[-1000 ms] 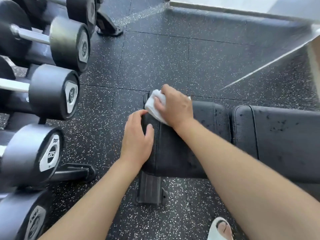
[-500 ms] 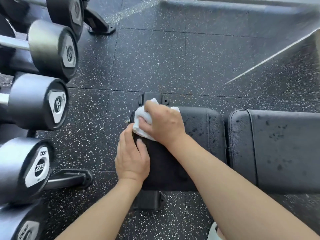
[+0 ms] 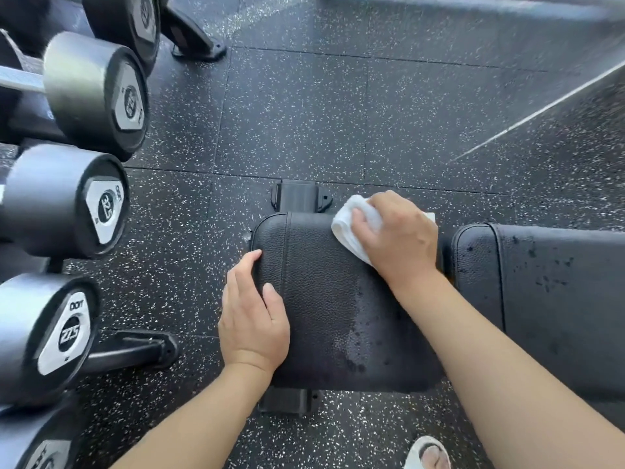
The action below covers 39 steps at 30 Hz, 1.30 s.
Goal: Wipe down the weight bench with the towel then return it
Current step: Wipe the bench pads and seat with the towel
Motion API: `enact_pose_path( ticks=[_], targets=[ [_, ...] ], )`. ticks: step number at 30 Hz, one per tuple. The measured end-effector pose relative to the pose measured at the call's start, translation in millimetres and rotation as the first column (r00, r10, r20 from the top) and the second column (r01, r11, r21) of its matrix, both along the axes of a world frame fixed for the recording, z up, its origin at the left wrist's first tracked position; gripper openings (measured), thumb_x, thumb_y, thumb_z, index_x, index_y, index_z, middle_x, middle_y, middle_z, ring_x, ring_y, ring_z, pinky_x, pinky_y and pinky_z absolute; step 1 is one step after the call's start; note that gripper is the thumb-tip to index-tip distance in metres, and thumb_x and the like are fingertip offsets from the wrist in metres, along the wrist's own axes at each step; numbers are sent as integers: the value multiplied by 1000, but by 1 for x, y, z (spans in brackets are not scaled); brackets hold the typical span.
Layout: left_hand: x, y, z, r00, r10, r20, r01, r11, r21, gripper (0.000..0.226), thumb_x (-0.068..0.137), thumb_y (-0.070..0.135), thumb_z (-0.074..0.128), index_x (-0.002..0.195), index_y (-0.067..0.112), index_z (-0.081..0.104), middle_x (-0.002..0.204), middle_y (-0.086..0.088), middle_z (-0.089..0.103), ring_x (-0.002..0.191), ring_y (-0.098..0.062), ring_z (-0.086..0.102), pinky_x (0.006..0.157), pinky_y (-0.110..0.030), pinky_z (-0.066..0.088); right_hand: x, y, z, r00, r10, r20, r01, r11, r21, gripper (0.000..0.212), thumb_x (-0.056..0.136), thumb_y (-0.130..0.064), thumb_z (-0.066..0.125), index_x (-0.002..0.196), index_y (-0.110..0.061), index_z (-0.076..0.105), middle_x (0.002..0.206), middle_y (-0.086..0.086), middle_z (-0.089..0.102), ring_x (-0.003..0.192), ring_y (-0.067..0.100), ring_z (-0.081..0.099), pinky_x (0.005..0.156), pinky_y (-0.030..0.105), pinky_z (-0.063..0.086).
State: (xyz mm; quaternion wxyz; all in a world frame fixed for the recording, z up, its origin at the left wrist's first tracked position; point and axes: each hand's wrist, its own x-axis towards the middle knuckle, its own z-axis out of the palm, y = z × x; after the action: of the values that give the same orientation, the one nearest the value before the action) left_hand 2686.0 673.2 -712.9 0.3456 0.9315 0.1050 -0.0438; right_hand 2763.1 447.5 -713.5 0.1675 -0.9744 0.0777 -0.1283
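Bench seat (image 3: 324,299) half wiped; right hand (image 3: 399,235) clutches towel (image 3: 348,228), left hand (image 3: 253,316) rests flat; backrest (image 3: 558,299) spotted, return pending.

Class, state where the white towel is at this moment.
In the head view, the towel lies under the right hand on the seat pad's far right corner.

Weight bench (image 3: 324,299), black, two pads, droplets on both. White towel (image 3: 351,228) bunched under right hand (image 3: 399,231) at seat pad's far edge. Left hand (image 3: 253,319) flat on pad's left edge. Dumbbells (image 3: 67,198) racked at left; speckled rubber floor (image 3: 338,113).
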Motion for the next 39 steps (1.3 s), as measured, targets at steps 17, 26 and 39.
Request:
enact_pose_path(
  ticks=[17,26,39],
  targets=[
    [0,2,-5,999,-15,29,15,1000,-7,53,96,26,39,149,23,38,144,-1,50,128,-24,49,100,-39,39,-5,-34,6,987,-141,-72,142,990,9,29,94,-43,61,89,-15,67,84,5,66,76,33,63,64,36,43],
    [0,1,-7,1000,-5,19,5,1000,-15,55,95,30,37,149,22,37,145,-4,49,128,-27,47,102,-44,40,12,103,7,994,57,91,-61,997,46,25,83,-31,77,77,-15,59,72,4,60,63,25,58,51,30,32],
    [0,0,-2,1000,-17,23,17,1000,2,54,96,28,37,150,22,37,147,-2,48,130,-27,49,103,-50,43,-41,-32,4,985,-173,7,173,985,8,25,94,-40,63,87,-16,60,79,-1,60,73,24,59,59,34,33]
  ],
)
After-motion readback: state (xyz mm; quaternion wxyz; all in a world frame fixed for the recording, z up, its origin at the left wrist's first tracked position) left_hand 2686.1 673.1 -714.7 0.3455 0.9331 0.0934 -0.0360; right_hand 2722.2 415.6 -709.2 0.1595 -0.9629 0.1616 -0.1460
